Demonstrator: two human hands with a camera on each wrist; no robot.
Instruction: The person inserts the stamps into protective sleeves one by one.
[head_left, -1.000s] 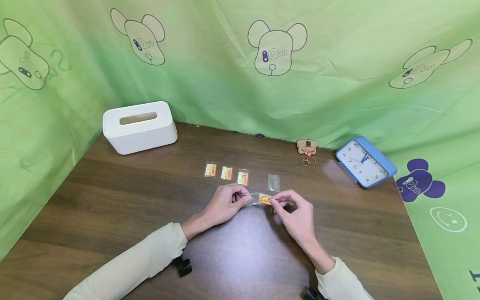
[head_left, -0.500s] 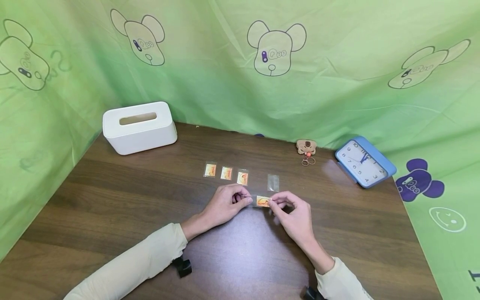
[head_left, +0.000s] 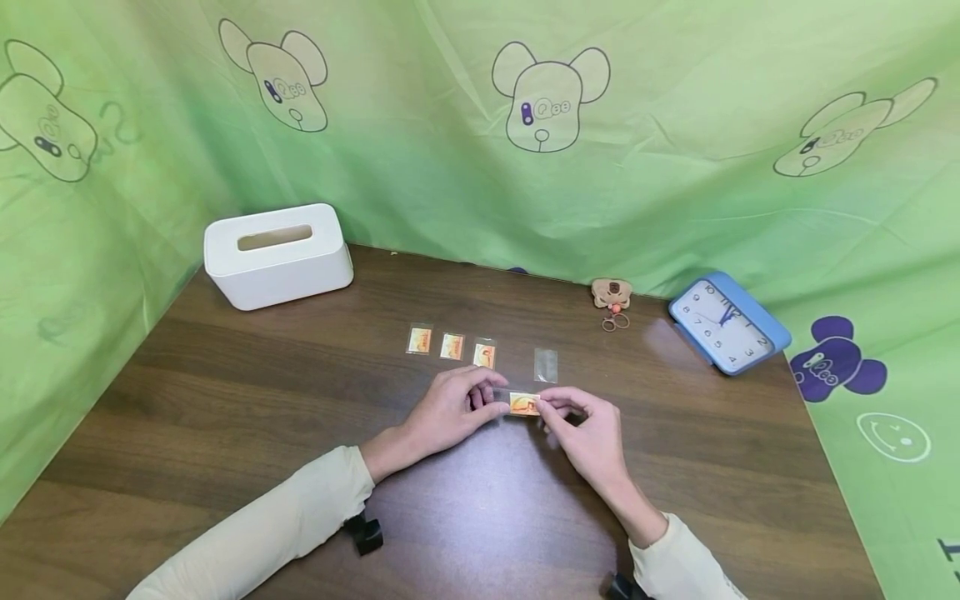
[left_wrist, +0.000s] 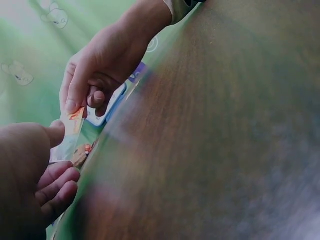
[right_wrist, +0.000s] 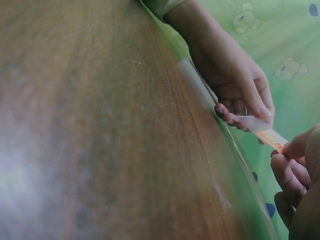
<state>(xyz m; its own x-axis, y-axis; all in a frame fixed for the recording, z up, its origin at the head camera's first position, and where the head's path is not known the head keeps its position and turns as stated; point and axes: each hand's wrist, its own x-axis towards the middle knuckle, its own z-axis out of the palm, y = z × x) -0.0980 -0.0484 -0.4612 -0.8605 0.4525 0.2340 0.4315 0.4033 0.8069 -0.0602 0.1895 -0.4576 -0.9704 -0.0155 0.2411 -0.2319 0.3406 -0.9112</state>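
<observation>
Against a green curtain (head_left: 420, 192), over a brown wooden counter (head_left: 247, 392), a small card in clear film is held between two hands.

The left grip (head_left: 452, 407) is narrowed on one end of the clear sleeve (left_wrist: 66, 147), with thumb and fingers set on either side; by the right grip (head_left: 592, 427), the far end of the orange picture card (head_left: 523, 404) is pinched between thumb and fingertip. Between the two grips the card is lined up with the sleeve, nearer the right; whether it is fully inside cannot be told. Both are likely to be felt as nearly weightless, thin and bendable, the film slippery, the card easily creased, so they are best taken lightly by the edges. Beyond them, three similar cards (head_left: 452, 346) are laid in a row.
</observation>
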